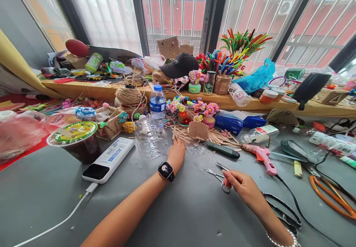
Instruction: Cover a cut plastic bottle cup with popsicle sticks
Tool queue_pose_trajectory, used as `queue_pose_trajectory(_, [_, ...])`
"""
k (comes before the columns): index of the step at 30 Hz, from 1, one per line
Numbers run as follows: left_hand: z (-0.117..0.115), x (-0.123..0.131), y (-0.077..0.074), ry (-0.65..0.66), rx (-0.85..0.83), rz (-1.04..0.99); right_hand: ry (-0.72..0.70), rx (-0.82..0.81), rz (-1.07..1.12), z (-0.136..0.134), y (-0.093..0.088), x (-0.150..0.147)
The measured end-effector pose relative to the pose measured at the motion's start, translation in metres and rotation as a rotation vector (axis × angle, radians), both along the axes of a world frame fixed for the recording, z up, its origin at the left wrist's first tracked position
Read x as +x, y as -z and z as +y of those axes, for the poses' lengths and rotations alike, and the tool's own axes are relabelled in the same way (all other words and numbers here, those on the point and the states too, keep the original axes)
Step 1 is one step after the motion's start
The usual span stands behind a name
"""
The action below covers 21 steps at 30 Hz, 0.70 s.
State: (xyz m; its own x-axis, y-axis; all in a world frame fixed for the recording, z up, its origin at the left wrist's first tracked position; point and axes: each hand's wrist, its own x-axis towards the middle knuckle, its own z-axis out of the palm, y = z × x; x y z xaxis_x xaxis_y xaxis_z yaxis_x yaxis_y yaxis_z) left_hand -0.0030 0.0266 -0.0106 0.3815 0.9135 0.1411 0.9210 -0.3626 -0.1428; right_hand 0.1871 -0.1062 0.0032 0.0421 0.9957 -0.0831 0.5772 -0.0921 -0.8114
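My left hand, with a watch on the wrist, reaches forward to the near left edge of a pile of wooden craft sticks. Its fingers are drawn together, and what they pinch, if anything, is hidden. Left of it lies a clear cut plastic bottle; to its right, a clear plastic piece sits below a scrap of brown cardboard. My right hand is closed on small silver scissors low over the table. Another pointed metal tip beside its thumb is unclear.
A pink glue gun and a dark green-handled cutter lie beyond my right hand. Black-handled scissors rest beside my right forearm. On the left stand a lidded cup and a white power bank with its cable.
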Motion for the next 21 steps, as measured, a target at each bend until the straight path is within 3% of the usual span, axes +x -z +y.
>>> queue_pose_trajectory(12, [-0.004, -0.007, -0.008, 0.172, 0.039, 0.046, -0.05, -0.048, 0.012, 0.003, 0.01, 0.001])
queue_pose_trajectory(17, [-0.022, -0.021, -0.013, 0.252, 0.101, 0.026, -0.056, -0.046, 0.015, 0.002, 0.008, -0.001])
queue_pose_trajectory(21, [-0.056, -0.04, -0.024, 0.445, 0.421, -0.099, -0.049, -0.032, 0.019, 0.002, 0.008, -0.001])
